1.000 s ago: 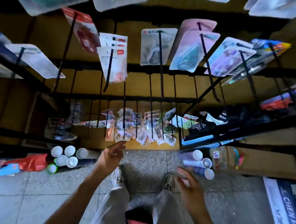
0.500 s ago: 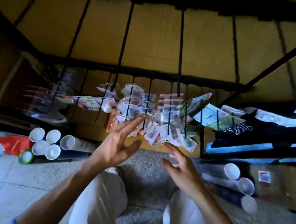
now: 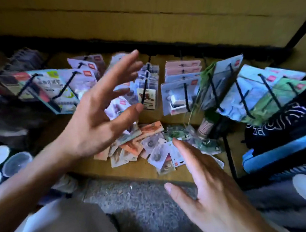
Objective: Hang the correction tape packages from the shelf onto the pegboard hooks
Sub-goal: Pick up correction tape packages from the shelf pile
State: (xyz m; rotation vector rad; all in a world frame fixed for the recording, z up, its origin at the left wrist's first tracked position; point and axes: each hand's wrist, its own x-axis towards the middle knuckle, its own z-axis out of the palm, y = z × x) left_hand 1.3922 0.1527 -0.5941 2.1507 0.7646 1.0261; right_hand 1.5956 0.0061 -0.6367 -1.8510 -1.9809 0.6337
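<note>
Left hand raised at 10 o'clock of the frame centre, fingers spread wide and straight, thumb out toward 3 o'clock, holding nothing. Right hand at 5 o'clock, also wide and flat, index tip reaching toward 11 o'clock, right over the edge of the loose pile; contact unclear with the blur. Loose correction tape packages heaped on the brown shelf at dead centre, orange, white and green cards overlapping, between the two hands. More carded packages hang on black pegboard hooks in a row from 9 to 3 o'clock above the pile; the white set at 1 o'clock, small tags at 12. Yellow cardboard backing at 12 o'clock. White tube ends at 8 o'clock. Grey floor at 6 o'clock, pale trouser legs below
</note>
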